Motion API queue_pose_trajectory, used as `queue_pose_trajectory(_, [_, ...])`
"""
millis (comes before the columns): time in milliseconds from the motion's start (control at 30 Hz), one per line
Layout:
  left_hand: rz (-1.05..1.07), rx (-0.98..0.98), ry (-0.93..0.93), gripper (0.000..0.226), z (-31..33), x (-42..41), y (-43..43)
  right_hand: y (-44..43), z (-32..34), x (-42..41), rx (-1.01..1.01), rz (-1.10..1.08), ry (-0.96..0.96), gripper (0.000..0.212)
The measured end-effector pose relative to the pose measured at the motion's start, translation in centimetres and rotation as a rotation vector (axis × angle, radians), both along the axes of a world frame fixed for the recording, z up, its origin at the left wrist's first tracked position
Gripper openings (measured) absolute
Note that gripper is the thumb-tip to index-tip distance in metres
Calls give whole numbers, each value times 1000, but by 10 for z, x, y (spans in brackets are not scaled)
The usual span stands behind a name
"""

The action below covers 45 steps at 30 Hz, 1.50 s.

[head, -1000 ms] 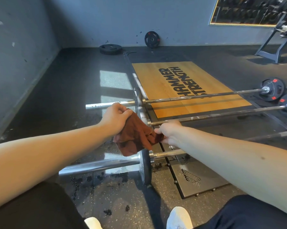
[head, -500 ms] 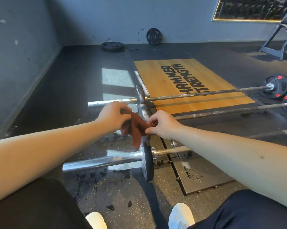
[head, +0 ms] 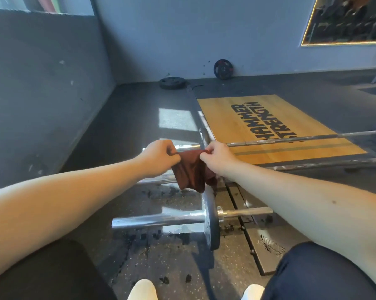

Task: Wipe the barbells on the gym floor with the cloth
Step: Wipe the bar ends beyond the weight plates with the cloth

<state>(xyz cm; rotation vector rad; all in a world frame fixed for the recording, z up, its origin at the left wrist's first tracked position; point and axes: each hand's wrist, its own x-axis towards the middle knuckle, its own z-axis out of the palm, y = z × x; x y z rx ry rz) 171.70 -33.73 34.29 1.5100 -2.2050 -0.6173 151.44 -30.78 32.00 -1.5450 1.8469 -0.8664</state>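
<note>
we see both hands raised, left hand (head: 161, 157) and right hand (head: 217, 158) each pinching a top corner of the brown cloth (head: 191, 173), cloth hanging above the barbells (head: 161, 219) on the gym floor (head: 139, 126), beside the wooden platform (head: 269, 126)

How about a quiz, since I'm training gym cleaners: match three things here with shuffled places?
1. cloth
2. red-marked plate
3. plain black plate

A. leaning against the far wall
B. lying flat on the floor
C. gripped by left hand and right hand

Pairs: 1-C, 2-A, 3-B.
</note>
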Motion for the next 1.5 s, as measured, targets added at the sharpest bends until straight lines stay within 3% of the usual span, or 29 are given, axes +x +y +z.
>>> queue_pose_trajectory(200, [-21,-37,92,17,33,13,-11,-33,31,45,130,-162,-533,24])
queue_pose_trajectory(267, [-12,-46,126,18,31,25,-17,-41,36,64,139,-186,-545,33])
queue_pose_trajectory(333, [-13,-38,143,18,23,38,-25,-52,36,79,158,-188,-549,21])
queue_pose_trajectory(433, [-14,22,164,19,2,55,-45,-72,23,97,241,-148,-620,28])
queue_pose_trajectory(533, [-64,157,228,17,-26,65,-66,-98,-7,107,280,-121,-760,23])
queue_pose_trajectory(600, [-120,219,250,32,-46,66,-81,-116,-34,108,267,-146,-827,9])
queue_pose_trajectory(633, [-144,238,235,39,-56,66,-88,-126,-48,106,254,-190,-830,6])
queue_pose_trajectory(700, [-159,281,181,46,-74,65,-102,-146,-76,99,302,-251,-770,26])
queue_pose_trajectory(767, [-142,326,129,43,-90,64,-116,-162,-96,93,374,-250,-735,28])
queue_pose_trajectory(833, [-125,337,72,41,-106,67,-129,-177,-105,85,411,-233,-786,27])
queue_pose_trajectory(1000, [3,345,14,61,-136,75,-173,-208,-112,71,564,-78,-937,29])
queue_pose_trajectory(1133, [-88,397,51,57,-151,72,-206,-245,-123,77,593,-8,-846,28])
queue_pose_trajectory(1267, [-113,412,36,60,-178,71,-227,-276,-139,87,524,108,-589,20])
queue_pose_trajectory(1333, [-76,397,33,64,-197,78,-237,-287,-153,91,429,163,-388,17])
queue_pose_trajectory(1433, [79,277,-81,58,-230,105,-249,-287,-181,96,234,335,74,17])
queue_pose_trajectory(1500, [163,269,-180,57,-254,130,-252,-279,-211,97,239,463,305,20])
